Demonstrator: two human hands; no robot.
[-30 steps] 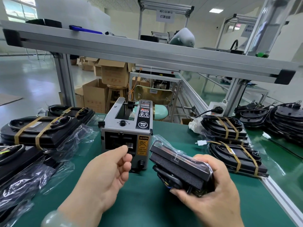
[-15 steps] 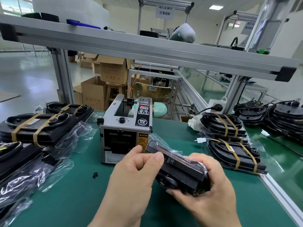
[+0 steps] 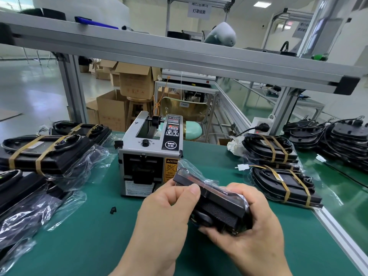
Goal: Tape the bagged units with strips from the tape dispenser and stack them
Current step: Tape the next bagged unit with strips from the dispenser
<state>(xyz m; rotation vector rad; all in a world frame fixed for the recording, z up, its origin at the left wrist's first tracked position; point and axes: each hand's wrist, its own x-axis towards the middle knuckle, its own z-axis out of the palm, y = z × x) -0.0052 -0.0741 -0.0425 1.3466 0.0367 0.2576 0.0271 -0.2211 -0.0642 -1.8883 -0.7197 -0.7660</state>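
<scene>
Holding: bagged unit — lifted off the tabletop and tilted, near the front edge, just in front of the tape dispenser.
Right hand: fingers curled round the unit from beneath.
Left hand: thumb and fingers pinch its left end.
Taped units: stacked by the right edge.
Taped pile: by the left edge — wrapped in loose plastic.

Behind the green bench mat, cardboard boxes stand around a wooden stool. A small black scrap lies on the mat.
</scene>
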